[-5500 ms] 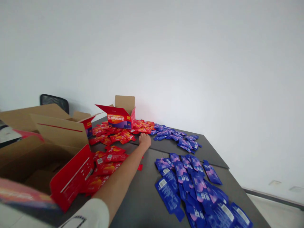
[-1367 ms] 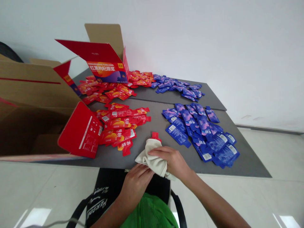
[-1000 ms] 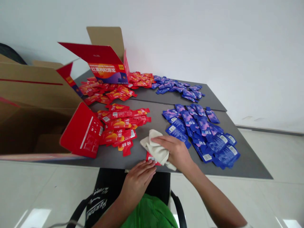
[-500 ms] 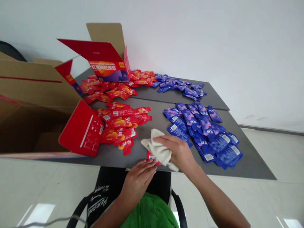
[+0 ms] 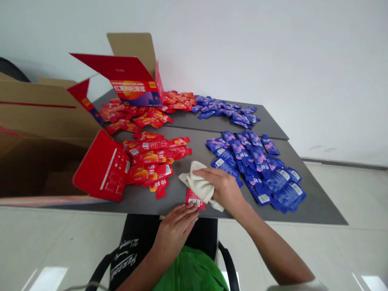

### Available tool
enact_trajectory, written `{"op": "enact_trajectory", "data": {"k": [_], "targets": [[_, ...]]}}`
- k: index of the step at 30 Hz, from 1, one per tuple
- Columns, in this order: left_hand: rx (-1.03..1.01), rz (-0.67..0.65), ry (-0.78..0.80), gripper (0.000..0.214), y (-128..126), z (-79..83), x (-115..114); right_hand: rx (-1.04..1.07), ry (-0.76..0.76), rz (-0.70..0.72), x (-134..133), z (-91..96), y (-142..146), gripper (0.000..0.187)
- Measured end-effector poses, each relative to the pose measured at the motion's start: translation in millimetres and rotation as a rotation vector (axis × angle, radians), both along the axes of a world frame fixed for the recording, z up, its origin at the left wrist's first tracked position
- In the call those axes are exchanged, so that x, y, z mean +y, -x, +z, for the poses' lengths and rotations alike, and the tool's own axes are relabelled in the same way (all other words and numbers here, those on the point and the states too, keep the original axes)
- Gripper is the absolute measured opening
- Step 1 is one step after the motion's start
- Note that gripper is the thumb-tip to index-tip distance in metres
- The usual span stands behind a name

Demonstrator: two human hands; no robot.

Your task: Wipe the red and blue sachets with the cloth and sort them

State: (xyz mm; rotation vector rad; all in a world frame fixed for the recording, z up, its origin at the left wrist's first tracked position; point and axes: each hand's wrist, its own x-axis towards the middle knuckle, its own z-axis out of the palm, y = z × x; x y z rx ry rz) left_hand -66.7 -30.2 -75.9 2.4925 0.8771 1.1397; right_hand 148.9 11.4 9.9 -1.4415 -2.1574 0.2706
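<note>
My right hand (image 5: 223, 190) is closed on a crumpled cream cloth (image 5: 197, 184) and presses it onto a red sachet (image 5: 194, 199) lying at the near edge of the dark grey table (image 5: 306, 210). Only the sachet's near end with its barcode shows from under the cloth. My left hand (image 5: 177, 226) lies flat with its fingers stretched out, fingertips pinning that near end. A pile of red sachets (image 5: 153, 159) is just left of the cloth. A pile of blue sachets (image 5: 257, 165) is just to the right.
A big open cardboard carton (image 5: 39, 137) with a red flap (image 5: 103, 167) fills the left. A smaller open red box (image 5: 136, 81) stands at the back, with more red sachets (image 5: 136, 113) and blue sachets (image 5: 226, 109) on the far table. White wall behind, pale floor around.
My right hand has drawn the cloth a little back along the red sachet, uncovering more of its near end. My left hand stays pressed on that end. Earlier both hands held the cloth.
</note>
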Motion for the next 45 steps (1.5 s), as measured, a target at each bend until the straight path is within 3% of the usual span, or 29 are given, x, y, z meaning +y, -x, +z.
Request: {"op": "enact_trajectory", "data": {"k": [4,8,10,12,16,18,20,23,27,29,32,34,36,40,43,45], "targets": [[-0.002,0.007,0.036,0.020,0.5,1.1,-0.2,0.027,0.139,0.134,-35.6,-14.7,8.8,0.047],[0.014,-0.013,0.017,0.019,1.3,1.5,0.7,0.018,0.137,0.009,1.5,-27.5,0.7,0.051],[0.021,-0.017,0.013,0.019,1.2,1.7,0.9,-0.062,0.115,-0.056,25.3,-22.2,-6.6,0.052],[0.018,-0.012,0.014,0.019,0.9,1.7,0.7,-0.096,0.078,-0.081,31.8,-12.0,-10.2,0.051],[-0.004,-0.006,0.032,0.019,0.7,1.1,-0.1,0.020,0.016,0.016,-11.3,-3.8,-2.5,0.047],[-0.010,-0.004,0.048,0.020,1.0,0.9,-0.4,0.024,0.098,0.102,-34.2,-10.6,2.8,0.046],[-0.011,-0.008,0.054,0.019,1.2,0.8,-0.4,0.042,0.155,0.117,-38.2,-20.8,4.2,0.047],[-0.015,-0.014,0.042,0.018,1.2,0.6,0.1,0.045,0.135,0.015,-7.0,-29.8,-3.3,0.052],[-0.012,-0.007,0.023,0.017,0.3,0.5,0.5,-0.089,0.095,-0.084,33.4,-13.8,-15.9,0.054],[-0.010,-0.001,0.024,0.018,-0.2,0.7,0.1,-0.052,0.039,-0.072,24.8,-1.5,-14.7,0.053],[-0.023,0.002,0.022,0.018,-0.5,1.3,-0.6,0.063,0.007,0.009,-14.7,6.0,-4.0,0.053],[-0.030,0.008,0.027,0.019,-0.2,1.6,-0.6,0.046,0.083,0.099,-37.4,1.1,3.8,0.053],[-0.029,0.011,0.038,0.022,0.3,1.8,-0.2,0.027,0.158,0.124,-42.6,-9.4,8.4,0.051],[-0.026,-0.006,0.030,0.019,0.2,1.7,0.5,0.026,0.139,-0.012,-2.6,-26.2,4.5,0.051],[-0.037,0.004,0.018,0.018,-0.9,0.6,0.6,-0.040,0.088,-0.085,29.9,-21.1,-2.5,0.054],[-0.053,0.012,0.016,0.017,-1.7,-0.4,0.9,-0.023,0.049,-0.093,33.3,-13.4,-4.9,0.052]]}}
